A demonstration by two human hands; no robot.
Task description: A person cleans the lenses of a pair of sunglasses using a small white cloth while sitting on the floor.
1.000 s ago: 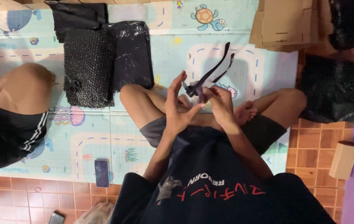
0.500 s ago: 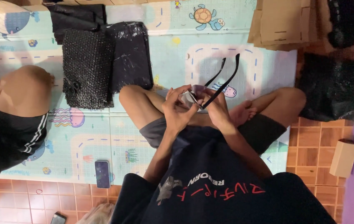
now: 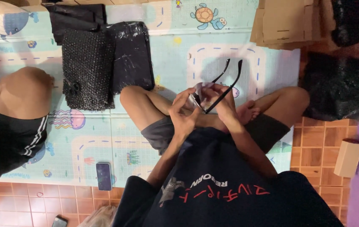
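one patterned play mat point(image 3: 146, 138) — tiled floor point(image 3: 314, 147)

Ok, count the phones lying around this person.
2. One dark phone lies on the play mat beside the person's knee; a second phone lies on the tiled floor at the bottom edge, partly cut off. Others may be hidden.
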